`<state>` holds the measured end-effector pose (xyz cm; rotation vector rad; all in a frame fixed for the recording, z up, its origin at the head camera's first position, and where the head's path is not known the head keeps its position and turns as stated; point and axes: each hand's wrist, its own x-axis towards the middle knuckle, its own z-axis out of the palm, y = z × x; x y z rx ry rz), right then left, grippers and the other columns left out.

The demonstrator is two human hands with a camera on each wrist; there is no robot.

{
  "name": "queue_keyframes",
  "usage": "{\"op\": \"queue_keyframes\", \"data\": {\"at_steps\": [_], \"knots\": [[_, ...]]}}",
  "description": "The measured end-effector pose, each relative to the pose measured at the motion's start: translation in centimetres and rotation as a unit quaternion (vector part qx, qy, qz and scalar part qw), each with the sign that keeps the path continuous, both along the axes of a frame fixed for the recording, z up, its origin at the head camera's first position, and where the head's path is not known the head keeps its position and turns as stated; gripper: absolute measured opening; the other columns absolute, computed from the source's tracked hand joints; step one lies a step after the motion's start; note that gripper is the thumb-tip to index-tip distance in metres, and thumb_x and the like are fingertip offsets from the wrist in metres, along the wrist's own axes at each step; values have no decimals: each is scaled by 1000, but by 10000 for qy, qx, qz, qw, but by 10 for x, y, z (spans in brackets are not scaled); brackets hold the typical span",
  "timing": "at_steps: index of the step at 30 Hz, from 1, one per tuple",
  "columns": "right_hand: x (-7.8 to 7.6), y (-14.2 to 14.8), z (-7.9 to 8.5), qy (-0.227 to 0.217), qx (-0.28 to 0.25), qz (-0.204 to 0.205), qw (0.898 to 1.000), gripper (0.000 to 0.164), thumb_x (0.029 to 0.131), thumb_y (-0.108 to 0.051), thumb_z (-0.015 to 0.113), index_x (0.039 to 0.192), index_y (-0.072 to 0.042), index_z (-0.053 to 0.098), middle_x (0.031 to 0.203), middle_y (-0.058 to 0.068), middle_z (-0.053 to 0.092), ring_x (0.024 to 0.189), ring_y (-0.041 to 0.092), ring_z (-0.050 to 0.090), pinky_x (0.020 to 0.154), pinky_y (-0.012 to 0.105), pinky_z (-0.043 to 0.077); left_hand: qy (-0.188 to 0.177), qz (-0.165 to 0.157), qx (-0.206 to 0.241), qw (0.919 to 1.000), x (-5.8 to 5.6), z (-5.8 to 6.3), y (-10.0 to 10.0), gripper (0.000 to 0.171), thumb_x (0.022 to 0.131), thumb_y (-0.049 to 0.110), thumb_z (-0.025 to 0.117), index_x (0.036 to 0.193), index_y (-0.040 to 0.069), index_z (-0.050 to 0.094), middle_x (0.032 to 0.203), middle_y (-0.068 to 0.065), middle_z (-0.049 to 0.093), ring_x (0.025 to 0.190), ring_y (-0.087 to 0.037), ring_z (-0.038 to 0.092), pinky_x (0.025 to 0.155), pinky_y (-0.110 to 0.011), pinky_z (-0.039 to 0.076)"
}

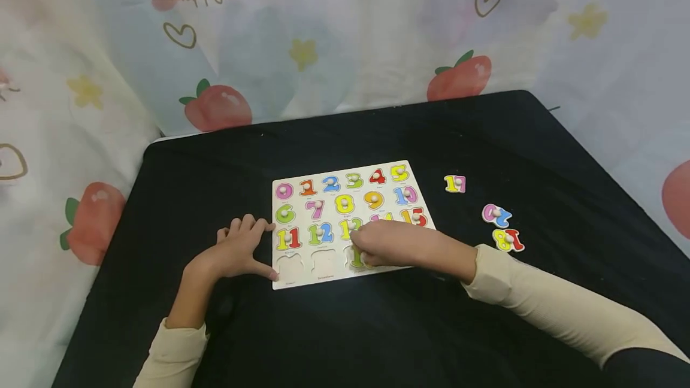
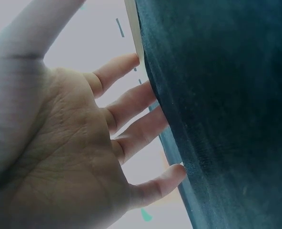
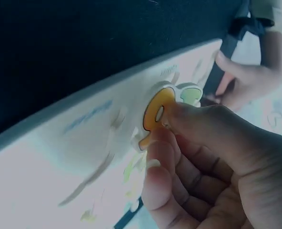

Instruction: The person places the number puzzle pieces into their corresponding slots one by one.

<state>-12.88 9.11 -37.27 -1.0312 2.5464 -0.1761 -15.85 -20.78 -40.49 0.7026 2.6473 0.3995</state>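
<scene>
A white wooden number puzzle board (image 1: pixel 334 274) lies on the black table, with knobbed number pieces in its upper rows and bare recesses at its lower left. My left hand (image 1: pixel 237 248) is spread along the board's left edge, thumb at the lower corner and index finger further up. In the left wrist view its fingers (image 2: pixel 141 98) look fairly straight. My right hand (image 1: pixel 389 241) pinches a green-and-orange number piece (image 3: pixel 155 112) between thumb and fingers, over the bottom row. In the right wrist view this piece is tilted against the board; the hand covers several pieces and recesses.
Right of the board lie loose pieces: a yellow-and-pink 17 (image 1: pixel 455 184), a pink-and-blue 20 (image 1: pixel 496 215) and a yellow-and-red 18 (image 1: pixel 508 240). A printed curtain (image 1: pixel 345 35) hangs behind the black-covered table (image 1: pixel 345 340).
</scene>
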Motion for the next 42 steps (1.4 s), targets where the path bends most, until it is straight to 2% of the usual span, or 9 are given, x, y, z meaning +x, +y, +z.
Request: {"op": "queue_keyframes", "data": {"at_steps": [6,9,17,28,32,38,42], "knots": [[-5,-31,-9,508,-81,513,9974,12,87,-17,65,94,-7,62,67,-4,54,58,7,50,55,19,36,66,-36,-67,9999,0,1,1,100,54,55,84,132,8,42,114,-13,42,100,-30,36,85,-56,30],[-7,-47,-12,648,-56,641,9958,16,88,-20,66,97,-8,62,72,-3,57,62,8,54,57,17,37,25,-36,-58,10000,-1,1,1,101,54,56,84,132,8,42,114,-13,42,99,-30,36,85,-56,30],[-5,-87,-17,1261,391,1102,9851,36,83,-28,73,110,-7,63,87,1,64,73,10,61,56,14,38,-76,-50,-130,9999,-2,1,1,100,56,55,84,134,7,42,114,-14,41,101,-32,35,88,-60,28],[-11,-104,-21,1069,91,1021,9890,38,82,-28,74,112,-7,62,89,0,63,80,9,60,62,13,39,-155,-104,-115,9998,-2,4,2,101,56,51,86,135,6,42,113,-15,40,101,-33,34,86,-60,28],[-10,-109,-21,1025,260,1044,9889,43,81,-30,75,114,-7,60,90,0,62,80,10,61,62,13,40,-181,-153,-87,9997,-4,5,3,101,56,52,86,134,6,42,113,-14,40,101,-33,34,86,-60,27],[-9,-113,-22,632,372,905,9932,44,84,-28,72,119,-6,56,93,0,60,80,9,58,64,14,40,-251,-187,-71,9995,-3,3,1,102,56,57,83,134,6,42,113,-14,40,101,-33,34,85,-61,27],[-8,-112,-22,725,367,963,9920,47,82,-30,74,119,-7,56,94,0,60,84,9,59,65,14,41,-271,-176,-58,9995,-3,2,0,102,56,59,82,134,7,41,113,-13,40,102,-34,34,86,-62,26]]}}
